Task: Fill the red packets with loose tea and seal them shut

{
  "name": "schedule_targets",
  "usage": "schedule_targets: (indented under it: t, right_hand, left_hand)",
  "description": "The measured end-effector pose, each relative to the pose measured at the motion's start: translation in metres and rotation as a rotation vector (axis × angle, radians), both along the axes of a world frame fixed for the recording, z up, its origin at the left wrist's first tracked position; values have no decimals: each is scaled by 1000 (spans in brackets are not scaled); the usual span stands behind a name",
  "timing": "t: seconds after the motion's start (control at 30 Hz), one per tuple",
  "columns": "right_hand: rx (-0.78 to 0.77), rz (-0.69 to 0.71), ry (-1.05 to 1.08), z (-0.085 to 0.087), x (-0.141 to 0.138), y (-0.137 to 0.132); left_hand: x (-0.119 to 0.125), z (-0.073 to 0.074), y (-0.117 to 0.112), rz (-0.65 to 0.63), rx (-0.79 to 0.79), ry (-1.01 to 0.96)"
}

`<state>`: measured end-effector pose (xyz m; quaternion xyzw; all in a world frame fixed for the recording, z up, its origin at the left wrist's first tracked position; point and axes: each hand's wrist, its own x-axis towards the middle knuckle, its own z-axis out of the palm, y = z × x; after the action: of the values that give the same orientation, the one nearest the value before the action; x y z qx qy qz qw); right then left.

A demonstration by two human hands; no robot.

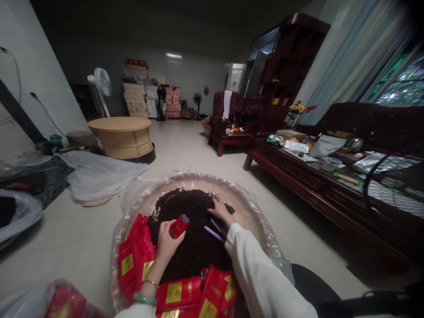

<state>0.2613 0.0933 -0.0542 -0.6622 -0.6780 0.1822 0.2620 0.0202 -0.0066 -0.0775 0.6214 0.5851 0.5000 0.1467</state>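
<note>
My left hand (170, 240) is closed around a small red packet (179, 226), held upright with a slight tilt over the heap; its silvery inner lining shows at the top. Dark loose tea leaves (185, 256) cover much of a round, shallow woven tray (255, 212) lined with clear plastic. At the heap's far right edge, my right hand (223, 213) has its fingers curled down into the leaves, fingertips partly hidden. A purple-handled tool (213, 233) lies beneath my right wrist; its kind is unclear. Red pouches with yellow labels (179, 293) lie along the tray's near and left sides.
On the right stands a long dark wooden table (298, 165) covered with assorted items. A round wooden table (121, 137) and crumpled plastic sheeting (102, 172) are at left. Beside me, a plastic bag (69, 300) holds red packaging. A black stool (311, 287) sits at lower right.
</note>
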Motion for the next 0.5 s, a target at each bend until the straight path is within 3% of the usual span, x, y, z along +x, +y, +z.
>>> schedule_targets:
  t: [0.27,0.5]
  right_hand:
    - [-105,163,82,-1,-29,-7]
    - [-118,346,250,36,-52,-23]
  left_hand:
    - [2,-9,2,-32,60,41]
    - [1,-9,1,8,60,59]
